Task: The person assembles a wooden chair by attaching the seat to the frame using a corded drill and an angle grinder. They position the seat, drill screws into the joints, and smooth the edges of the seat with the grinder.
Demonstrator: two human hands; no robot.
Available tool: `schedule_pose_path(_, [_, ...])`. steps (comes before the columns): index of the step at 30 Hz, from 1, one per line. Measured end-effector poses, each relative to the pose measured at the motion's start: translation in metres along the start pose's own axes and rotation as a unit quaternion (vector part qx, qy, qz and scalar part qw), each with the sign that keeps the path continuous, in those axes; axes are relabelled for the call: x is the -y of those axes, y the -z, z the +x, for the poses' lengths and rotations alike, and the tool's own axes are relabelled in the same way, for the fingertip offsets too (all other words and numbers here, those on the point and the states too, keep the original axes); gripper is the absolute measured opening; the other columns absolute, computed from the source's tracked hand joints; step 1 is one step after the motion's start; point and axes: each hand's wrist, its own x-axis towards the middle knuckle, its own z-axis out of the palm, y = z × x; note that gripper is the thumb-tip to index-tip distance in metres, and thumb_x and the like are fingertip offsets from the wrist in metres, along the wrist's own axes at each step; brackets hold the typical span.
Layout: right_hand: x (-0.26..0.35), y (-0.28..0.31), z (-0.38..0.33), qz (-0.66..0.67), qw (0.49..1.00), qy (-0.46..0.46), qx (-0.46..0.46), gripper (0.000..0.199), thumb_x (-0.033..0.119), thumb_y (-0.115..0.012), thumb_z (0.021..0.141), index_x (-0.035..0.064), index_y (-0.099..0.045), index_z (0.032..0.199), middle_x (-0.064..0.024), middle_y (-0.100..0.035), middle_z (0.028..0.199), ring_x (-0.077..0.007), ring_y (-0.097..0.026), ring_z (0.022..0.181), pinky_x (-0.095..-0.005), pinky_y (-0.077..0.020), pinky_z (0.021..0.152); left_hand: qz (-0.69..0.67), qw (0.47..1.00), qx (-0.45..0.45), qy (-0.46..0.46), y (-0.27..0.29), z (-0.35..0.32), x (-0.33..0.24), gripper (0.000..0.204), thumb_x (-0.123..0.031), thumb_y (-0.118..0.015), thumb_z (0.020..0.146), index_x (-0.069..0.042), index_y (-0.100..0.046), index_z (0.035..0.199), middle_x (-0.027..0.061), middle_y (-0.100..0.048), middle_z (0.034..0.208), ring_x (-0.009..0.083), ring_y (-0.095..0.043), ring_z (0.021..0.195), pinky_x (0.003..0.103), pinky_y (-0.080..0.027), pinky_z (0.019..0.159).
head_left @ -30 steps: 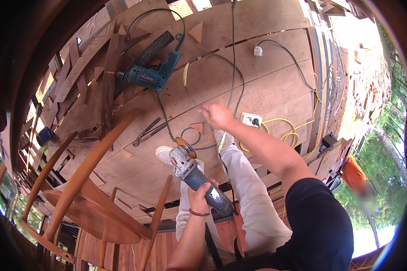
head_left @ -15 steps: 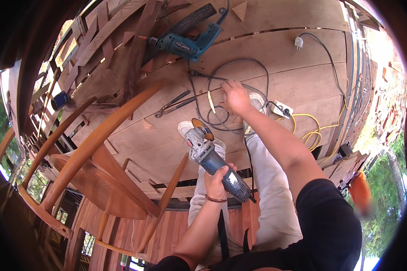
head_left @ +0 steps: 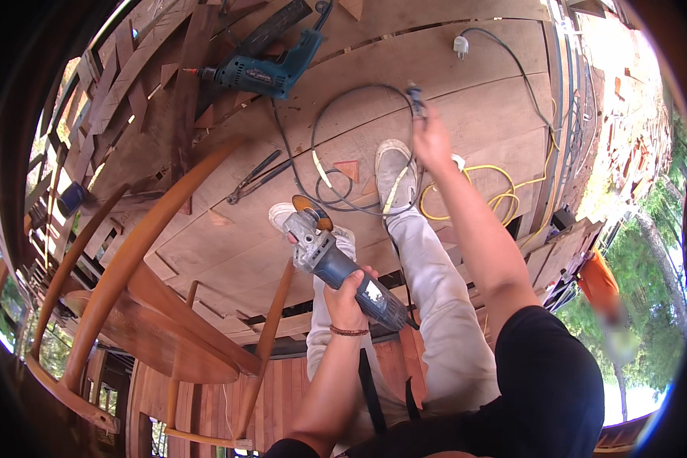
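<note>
My left hand point(head_left: 346, 304) is wrapped round the body of a blue and grey angle grinder point(head_left: 351, 284). The grinder's brown disc point(head_left: 313, 212) points up and away from me, above my shoe. Stretched out to the far right, my right hand point(head_left: 433, 141) is closed on a dark power plug point(head_left: 416, 101), somewhat blurred. A black cord point(head_left: 343, 95) loops over the boards from that plug. Just past my right wrist, part of a white socket block point(head_left: 457, 162) shows, mostly hidden by my forearm.
A teal power drill point(head_left: 263, 70) lies at the far left, with pliers point(head_left: 253, 177) nearer. A curved wooden chair point(head_left: 145, 313) stands at left. Yellow cable point(head_left: 477, 179) and a loose white plug point(head_left: 460, 47) lie at right. Wood scraps point(head_left: 183, 99) are piled at far left.
My right hand has moved from over the cord to the right and lifted the dark plug off the boards. The grinder stays in my left hand; the whole view has shifted.
</note>
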Motion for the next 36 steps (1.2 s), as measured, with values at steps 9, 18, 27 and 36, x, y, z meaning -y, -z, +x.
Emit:
schedule_pose_path(9, [-0.154, 0.082, -0.009, -0.357, 0.899, -0.089, 0.236, 0.036, 0.028, -0.051, 0.094, -0.0025, -0.065, 0.109, -0.028, -0.067, 0.099, -0.0408, -0.065, 0.101, -0.0489, -0.0506, 0.088, 0.005, 1.0, 0.024, 0.009, -0.001, 0.005, 0.003, 0.025, -0.006, -0.066, 0.082, 0.006, -0.056, 0.101, 0.0169, -0.067, 0.09, 0.0285, -0.069, 0.078, 0.038, -0.059, 0.071])
schedule_pose_path(18, [-0.149, 0.055, -0.018, -0.349, 0.895, -0.127, 0.248, 0.041, 0.034, -0.051, 0.095, -0.0023, -0.065, 0.108, -0.0258, -0.066, 0.111, -0.0395, -0.063, 0.106, -0.0467, -0.0512, 0.091, 0.044, 0.999, 0.006, 0.009, -0.004, 0.006, 0.002, 0.027, -0.016, -0.065, 0.082, 0.004, -0.058, 0.098, 0.0154, -0.065, 0.088, 0.0279, -0.067, 0.08, 0.039, -0.057, 0.073])
schedule_pose_path(27, [-0.156, 0.039, -0.009, -0.335, 0.903, -0.122, 0.241, 0.045, 0.031, -0.042, 0.095, -0.0053, -0.066, 0.105, -0.0272, -0.065, 0.113, -0.0398, -0.063, 0.108, -0.0467, -0.0497, 0.094, 0.031, 1.0, -0.002, 0.005, -0.001, 0.009, 0.006, 0.023, -0.002, -0.067, 0.082, 0.005, -0.057, 0.102, 0.0148, -0.067, 0.088, 0.0265, -0.069, 0.077, 0.036, -0.057, 0.069])
schedule_pose_path(36, [-0.184, 0.024, -0.001, -0.327, 0.894, -0.166, 0.257, 0.041, 0.026, -0.048, 0.093, -0.0073, -0.065, 0.11, -0.0284, -0.066, 0.11, -0.0384, -0.064, 0.107, -0.0443, -0.0519, 0.091, 0.096, 0.995, -0.002, -0.014, -0.013, 0.006, 0.006, 0.028, -0.006, -0.066, 0.082, 0.008, -0.056, 0.105, 0.0174, -0.066, 0.09, 0.0272, -0.069, 0.079, 0.037, -0.057, 0.071])
